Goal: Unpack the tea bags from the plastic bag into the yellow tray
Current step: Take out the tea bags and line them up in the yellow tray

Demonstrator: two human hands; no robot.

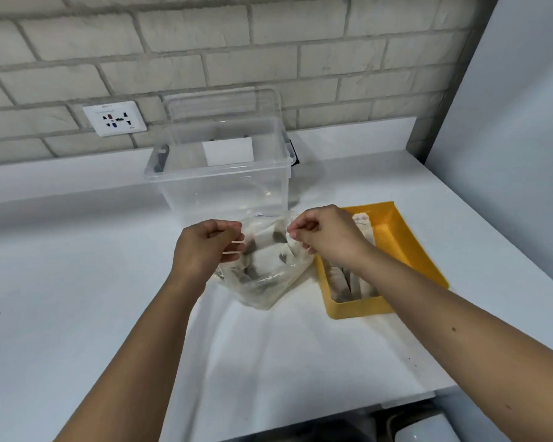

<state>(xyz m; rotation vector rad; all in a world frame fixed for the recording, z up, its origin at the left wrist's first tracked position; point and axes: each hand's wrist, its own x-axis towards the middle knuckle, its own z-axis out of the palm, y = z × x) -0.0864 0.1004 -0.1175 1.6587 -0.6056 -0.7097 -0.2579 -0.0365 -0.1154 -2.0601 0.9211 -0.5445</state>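
Note:
A clear plastic bag [264, 282] stands on the white counter, mid-frame, with several white tea bags [268, 256] showing through it. My left hand [201, 247] pinches the left side of the bag's mouth. My right hand [329, 237] pinches the right side, and the mouth is held apart between them. To the right lies the yellow tray [396, 237], its long side running away from me. Several tea bags [345, 283] lie along the tray's left side, partly hidden by my right wrist.
An open clear plastic bin [221, 173] stands just behind the bag, its lid leaning on the brick wall. A wall socket [115, 118] sits at the back left. The counter's front edge [332, 413] runs bottom right; a grey panel [508, 154] rises on the right.

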